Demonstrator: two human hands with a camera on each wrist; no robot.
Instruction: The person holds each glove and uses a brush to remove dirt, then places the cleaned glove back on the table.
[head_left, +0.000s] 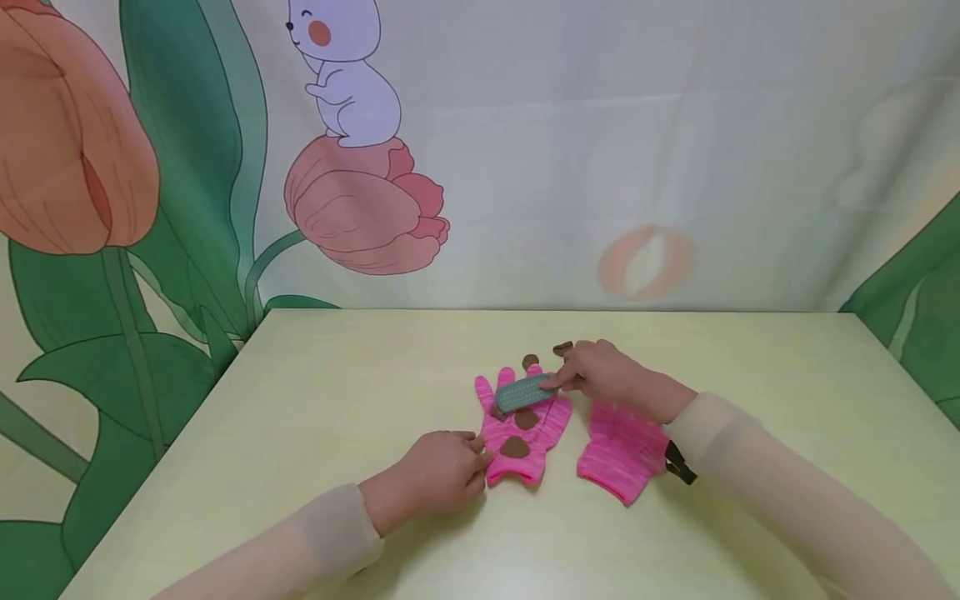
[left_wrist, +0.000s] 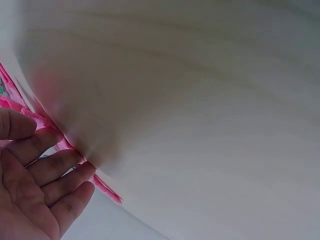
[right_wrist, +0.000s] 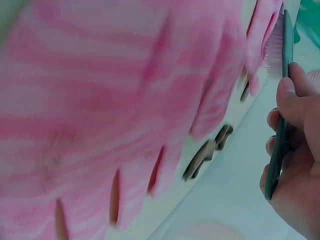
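A pink glove lies on the table with its fingers pointing away and several brown pieces on it, one a brown patch near the cuff. My left hand touches its left edge; in the left wrist view the fingers reach out fairly straight along the pink fabric. My right hand grips the handle of a green brush, bristles down over the glove's fingers. In the right wrist view, pale bristles meet pink fabric, and the fingers curl round the handle.
A second pink glove lies to the right, partly under my right forearm. Beside it is a small black object. Past the glove's fingertips lies a curled brown piece. A printed curtain hangs behind the table.
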